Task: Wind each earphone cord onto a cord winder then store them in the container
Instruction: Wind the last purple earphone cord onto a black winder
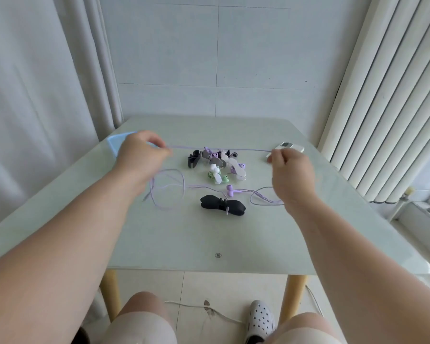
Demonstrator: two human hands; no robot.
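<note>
— Why is the purple cord (248,149) stretched out?
— My left hand (142,147) and right hand (289,165) each pinch it, taut above the worktop (209,234), I'd say to straighten it for winding. The black winder (222,206) lies at six o'clock, the container (113,142) at ten.

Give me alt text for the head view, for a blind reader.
A left hand and right hand pinch a purple earphone cord stretched between them above a table. On it lie a black cord winder, a pile of wound earphones and a blue container.
</note>
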